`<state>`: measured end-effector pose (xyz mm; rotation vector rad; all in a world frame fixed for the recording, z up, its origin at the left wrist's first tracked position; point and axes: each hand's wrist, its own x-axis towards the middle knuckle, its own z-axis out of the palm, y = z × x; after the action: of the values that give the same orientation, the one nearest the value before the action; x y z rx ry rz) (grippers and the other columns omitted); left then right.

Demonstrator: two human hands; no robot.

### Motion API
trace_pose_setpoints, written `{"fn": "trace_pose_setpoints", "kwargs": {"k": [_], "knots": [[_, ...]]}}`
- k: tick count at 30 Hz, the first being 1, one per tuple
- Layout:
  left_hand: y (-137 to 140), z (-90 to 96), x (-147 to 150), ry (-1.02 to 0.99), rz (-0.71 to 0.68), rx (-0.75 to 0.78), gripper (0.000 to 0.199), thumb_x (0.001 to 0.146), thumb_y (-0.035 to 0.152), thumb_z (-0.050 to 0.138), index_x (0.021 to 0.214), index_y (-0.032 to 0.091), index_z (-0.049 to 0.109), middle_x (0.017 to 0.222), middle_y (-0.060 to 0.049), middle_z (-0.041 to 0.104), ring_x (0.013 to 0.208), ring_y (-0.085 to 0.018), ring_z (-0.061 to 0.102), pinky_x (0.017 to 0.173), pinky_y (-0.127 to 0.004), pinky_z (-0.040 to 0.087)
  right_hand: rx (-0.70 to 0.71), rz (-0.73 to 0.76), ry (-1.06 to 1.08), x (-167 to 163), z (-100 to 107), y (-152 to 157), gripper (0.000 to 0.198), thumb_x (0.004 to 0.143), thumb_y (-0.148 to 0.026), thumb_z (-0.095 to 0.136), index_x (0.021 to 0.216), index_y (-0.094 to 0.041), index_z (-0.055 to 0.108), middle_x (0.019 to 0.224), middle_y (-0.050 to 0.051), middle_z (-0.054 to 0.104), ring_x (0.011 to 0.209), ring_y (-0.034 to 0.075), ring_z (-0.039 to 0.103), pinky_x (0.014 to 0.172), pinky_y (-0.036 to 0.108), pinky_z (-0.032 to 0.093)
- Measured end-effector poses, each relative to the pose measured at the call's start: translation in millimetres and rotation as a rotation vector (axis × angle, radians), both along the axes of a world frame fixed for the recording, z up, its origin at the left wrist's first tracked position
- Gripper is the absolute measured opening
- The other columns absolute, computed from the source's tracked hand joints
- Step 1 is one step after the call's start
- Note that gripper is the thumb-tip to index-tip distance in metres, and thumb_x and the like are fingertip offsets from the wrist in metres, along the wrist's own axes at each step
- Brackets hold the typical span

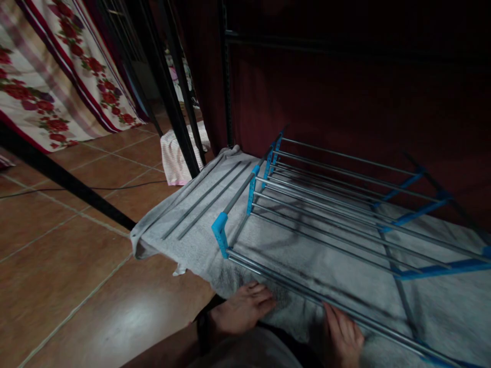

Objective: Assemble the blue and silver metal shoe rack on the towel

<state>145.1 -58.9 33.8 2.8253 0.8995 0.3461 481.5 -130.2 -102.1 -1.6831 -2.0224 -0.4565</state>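
A rack of grey metal tubes with blue plastic connectors lies on a grey towel-like cloth. Along its near side run metal tubes, close together and parallel. My left hand rests on the near edge of the cloth, fingers loosely bent and side by side, holding nothing I can see. Against the near tubes are the fingertips of my right hand; its fingers are extended and its thumb is hidden. Two loose tubes lie parallel on the cloth, left of the rack.
Dark metal posts rise at the left, and a slanting black bar crosses above the tiled floor. A dark red cloth hangs behind the rack. Beyond stand a floral curtain and a striped cloth-covered item. A cable crosses the floor.
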Motion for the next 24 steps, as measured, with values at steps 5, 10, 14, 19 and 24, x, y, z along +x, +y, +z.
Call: {"fn": "trace_pose_setpoints", "kwargs": {"k": [5, 10, 14, 19, 24], "knots": [[4, -23.1, -27, -0.069, 0.198, -0.126, 0.037, 0.088, 0.006, 0.051, 0.118, 0.023, 0.062, 0.103, -0.004, 0.069, 0.096, -0.019, 0.062, 0.089, -0.032, 0.049, -0.062, 0.135, -0.14, -5, 4, 21, 0.033, 0.096, -0.023, 0.041, 0.119, -0.022, 0.065, 0.107, 0.011, 0.072, 0.099, 0.028, 0.064, 0.087, 0.043, 0.043], [4, -46.5, -62, -0.356, 0.514, -0.206, 0.031, 0.093, 0.013, 0.042, 0.108, 0.023, 0.067, 0.096, -0.007, 0.069, 0.093, -0.021, 0.065, 0.082, -0.033, 0.054, -0.164, 0.187, -0.145, -11, 12, 30, 0.036, 0.094, -0.017, 0.04, 0.118, -0.026, 0.066, 0.111, 0.007, 0.072, 0.102, 0.024, 0.064, 0.087, 0.037, 0.047], [8, -53.5, -79, -0.694, 0.777, -0.31, 0.02, 0.097, 0.031, 0.045, 0.096, 0.024, 0.064, 0.091, -0.005, 0.066, 0.089, -0.021, 0.066, 0.083, -0.035, 0.055, -0.138, 0.191, -0.137, -15, 19, 26, 0.03, 0.096, -0.02, 0.043, 0.111, -0.028, 0.068, 0.108, 0.005, 0.074, 0.097, 0.023, 0.066, 0.086, 0.037, 0.048], [22, -52.6, -77, -1.016, 0.941, -0.358, 0.021, 0.091, 0.031, 0.054, 0.111, 0.024, 0.054, 0.103, -0.006, 0.063, 0.096, -0.021, 0.063, 0.087, -0.039, 0.054, -0.139, 0.214, -0.163, -22, 28, 27, 0.032, 0.098, -0.021, 0.04, 0.113, -0.027, 0.069, 0.111, 0.005, 0.074, 0.099, 0.021, 0.066, 0.09, 0.036, 0.046], [38, -47.9, -73, -0.823, 0.876, -0.357, 0.041, 0.082, 0.017, 0.057, 0.122, 0.027, 0.055, 0.12, -0.008, 0.06, 0.115, -0.024, 0.055, 0.105, -0.048, 0.046, -0.157, 0.266, -0.116, -38, 39, 34, 0.038, 0.101, -0.024, 0.035, 0.118, -0.026, 0.069, 0.117, 0.007, 0.073, 0.104, 0.023, 0.067, 0.091, 0.036, 0.047]]}}
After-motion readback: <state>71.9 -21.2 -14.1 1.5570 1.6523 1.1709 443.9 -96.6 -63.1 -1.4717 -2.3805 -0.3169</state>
